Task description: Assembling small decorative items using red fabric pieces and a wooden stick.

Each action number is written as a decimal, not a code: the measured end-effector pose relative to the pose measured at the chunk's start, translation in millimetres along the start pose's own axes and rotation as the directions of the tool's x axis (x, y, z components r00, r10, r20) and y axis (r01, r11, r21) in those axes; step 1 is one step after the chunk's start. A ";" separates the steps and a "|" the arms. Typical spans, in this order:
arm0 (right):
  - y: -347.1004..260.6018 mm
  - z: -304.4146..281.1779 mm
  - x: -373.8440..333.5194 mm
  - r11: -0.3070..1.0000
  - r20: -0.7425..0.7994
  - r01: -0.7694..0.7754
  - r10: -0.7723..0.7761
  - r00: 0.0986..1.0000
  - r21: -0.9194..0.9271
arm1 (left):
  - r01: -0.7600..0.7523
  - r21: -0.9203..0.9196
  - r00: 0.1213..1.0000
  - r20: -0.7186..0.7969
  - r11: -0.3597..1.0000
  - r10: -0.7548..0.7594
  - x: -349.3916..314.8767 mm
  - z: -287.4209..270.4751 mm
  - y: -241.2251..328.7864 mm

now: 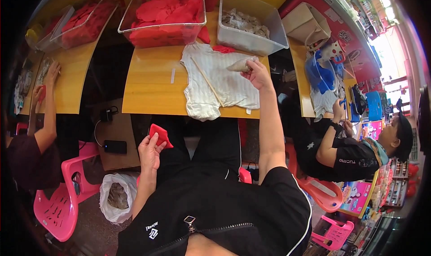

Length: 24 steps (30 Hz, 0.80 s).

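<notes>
My left hand (151,151) pinches a small red cloth pouch (161,135) above my lap, in front of the table edge. Over the table, my right hand (258,75) grips a small greyish-brown packet (239,66) between thumb and fingers; its contents are hard to make out. Below that packet a white striped garment (202,65) lies spread on the wooden table, with a thin wooden stick (207,81) slanting across it. A short pale strip (173,76) lies on the wood to the garment's left.
At the table's back stand a clear bin (168,28) heaped with red cloth pieces and another bin (251,39) of small greyish packets. A white sack (107,197) sits on the floor at left. Co-workers sit at both sides, near pink chairs (56,211).
</notes>
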State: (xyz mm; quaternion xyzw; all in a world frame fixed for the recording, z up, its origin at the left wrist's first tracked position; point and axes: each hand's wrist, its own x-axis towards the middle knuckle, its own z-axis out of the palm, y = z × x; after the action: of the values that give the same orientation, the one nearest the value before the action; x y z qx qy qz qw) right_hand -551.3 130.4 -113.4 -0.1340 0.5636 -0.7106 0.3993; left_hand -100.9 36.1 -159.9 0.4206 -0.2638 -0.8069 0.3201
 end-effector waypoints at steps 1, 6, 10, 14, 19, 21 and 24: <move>-4.9 -3.3 -3.4 0.996 0.110 -0.093 0.093 0.990 -0.006 | 0.023 0.008 1.000 0.009 1.000 -0.023 -0.4 -0.6 -0.8; -10.0 -43.3 -1.5 0.923 -0.073 -0.093 0.071 0.995 -0.374 | 0.090 0.034 0.995 0.047 0.995 -0.092 -0.9 2.5 -1.5; -1.6 -45.6 -10.5 0.685 -0.298 0.102 -0.439 0.847 -0.721 | 0.099 0.048 0.994 0.045 0.994 -0.101 1.5 -4.6 -7.8; 18.0 -35.0 -21.4 0.322 -0.120 0.007 -0.372 0.920 -0.947 | 0.116 0.063 0.991 0.054 0.991 -0.120 0.5 0.1 -9.4; 33.6 -18.7 -25.7 0.350 -0.193 -0.029 -0.444 0.875 -0.936 | 0.125 0.065 0.989 0.074 0.990 -0.129 0.3 1.6 -10.2; 35.9 -17.2 -23.7 0.353 -0.192 -0.025 -0.445 0.875 -0.935 | 0.124 0.061 0.989 0.073 0.990 -0.129 -1.0 -0.9 -10.3; 34.7 -20.5 -17.5 0.328 -0.175 -0.012 -0.473 0.863 -0.945 | 0.128 0.073 0.988 0.075 0.989 -0.133 -2.2 -4.5 -11.3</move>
State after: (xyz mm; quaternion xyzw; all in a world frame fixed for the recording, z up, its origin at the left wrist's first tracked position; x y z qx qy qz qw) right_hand -538.7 155.6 -147.0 -0.2583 0.9079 -0.3300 0.0123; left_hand -99.4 44.4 -168.8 0.4150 -0.2757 -0.8328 0.2413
